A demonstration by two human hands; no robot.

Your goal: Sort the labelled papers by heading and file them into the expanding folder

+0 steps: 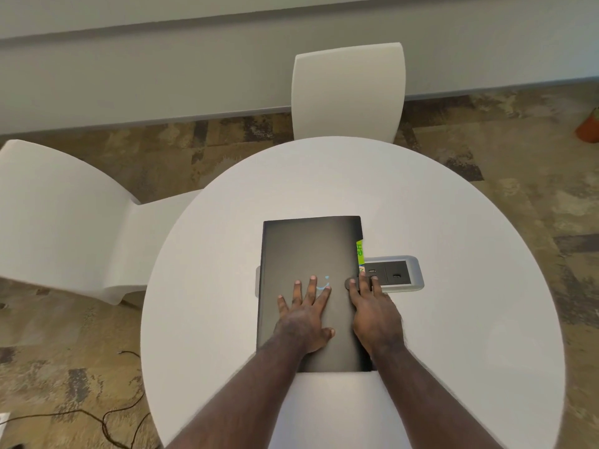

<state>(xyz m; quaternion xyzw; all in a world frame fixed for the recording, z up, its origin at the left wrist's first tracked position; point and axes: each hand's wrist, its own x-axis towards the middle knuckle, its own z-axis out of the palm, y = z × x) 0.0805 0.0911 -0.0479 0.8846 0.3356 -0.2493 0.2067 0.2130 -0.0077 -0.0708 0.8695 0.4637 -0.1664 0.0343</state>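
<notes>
A: Head view status?

B: Black expanding folder [308, 270] lies flat and closed on the round white table [453, 319], roughly centred, long side running away from the person. Near edge of the folder is close to the table's near rim.

A: Hands?

B: Left hand [304, 312] flat on the folder cover, fingers straight and spread, palm down, gripping nothing. Right hand [372, 312] lies along the folder's right edge, fingers straight, tips at a small round closure [351, 282] on that edge. No curl round anything that I can see, so it's pressing, not grasping.

A: Papers?

B: Only coloured tabs visible: a green tab [360, 252] sticks out of the folder's right side, with writing I can't read. Something else coloured shows just below it, too small to tell.

A: Surroundings?

B: Grey power socket panel [398, 275] set in the table, just right of the folder, partly under it. One white chair [348, 92] beyond the table, another chair [64, 222] to the left. Black cable [113, 419] on the patterned carpet [518, 189].
</notes>
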